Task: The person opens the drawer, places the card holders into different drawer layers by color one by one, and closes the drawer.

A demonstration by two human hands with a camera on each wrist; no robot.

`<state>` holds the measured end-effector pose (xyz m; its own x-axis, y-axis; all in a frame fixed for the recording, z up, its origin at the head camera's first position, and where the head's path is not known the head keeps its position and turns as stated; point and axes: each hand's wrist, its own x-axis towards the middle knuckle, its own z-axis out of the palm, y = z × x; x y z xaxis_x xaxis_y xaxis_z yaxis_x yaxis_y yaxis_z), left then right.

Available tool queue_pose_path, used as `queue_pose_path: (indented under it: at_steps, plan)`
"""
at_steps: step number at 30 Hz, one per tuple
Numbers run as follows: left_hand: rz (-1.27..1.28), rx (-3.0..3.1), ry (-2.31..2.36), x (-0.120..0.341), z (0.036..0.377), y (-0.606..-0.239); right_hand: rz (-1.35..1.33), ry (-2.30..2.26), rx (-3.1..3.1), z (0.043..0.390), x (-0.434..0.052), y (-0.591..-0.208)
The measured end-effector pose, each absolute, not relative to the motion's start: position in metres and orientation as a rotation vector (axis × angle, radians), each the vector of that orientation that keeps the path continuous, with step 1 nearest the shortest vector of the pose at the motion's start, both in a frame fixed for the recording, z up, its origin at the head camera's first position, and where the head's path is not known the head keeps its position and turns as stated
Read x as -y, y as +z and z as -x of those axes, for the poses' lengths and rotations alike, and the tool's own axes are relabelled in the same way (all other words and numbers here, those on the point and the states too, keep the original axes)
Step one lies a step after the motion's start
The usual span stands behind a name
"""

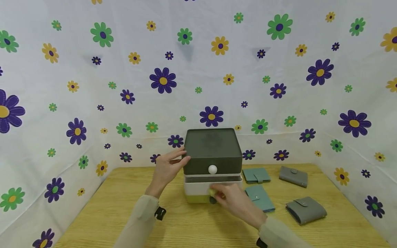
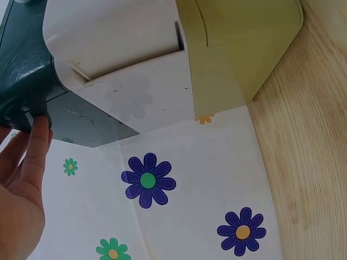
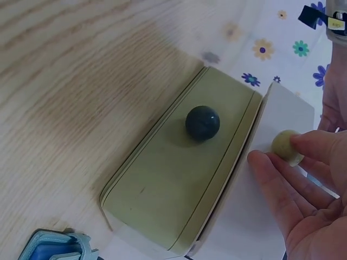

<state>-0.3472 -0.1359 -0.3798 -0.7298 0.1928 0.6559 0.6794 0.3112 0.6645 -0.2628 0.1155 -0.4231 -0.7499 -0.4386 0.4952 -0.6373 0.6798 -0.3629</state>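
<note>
A small chest of three stacked drawers (image 1: 212, 146) stands at the middle of the table. Its top drawer is dark green with a white knob (image 1: 212, 169). The middle drawer is white (image 1: 198, 187) and the bottom one yellow-green (image 3: 179, 184) with a dark knob (image 3: 202, 123). My left hand (image 1: 176, 160) lies with straight fingers (image 2: 38, 146) against the chest's upper left side. My right hand (image 1: 218, 195) pinches the pale knob (image 3: 284, 149) of the white drawer, whose front stands slightly out from the chest.
To the right of the chest lie two teal wallets (image 1: 255, 175) (image 1: 260, 198) and two grey wallets (image 1: 293, 176) (image 1: 306, 209) on the wooden table (image 1: 124, 206). Flowered cloth (image 1: 93, 103) walls the table at the back and on both sides.
</note>
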Motion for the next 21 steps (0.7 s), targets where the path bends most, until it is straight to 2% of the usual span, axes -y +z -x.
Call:
queue_pose_path:
  at_steps: [21]
  plan:
    - [0.738, 2.138, -1.398, 0.135, 0.345, -0.38, -0.873, 0.729, 2.611, 0.227, -0.116, -0.419]
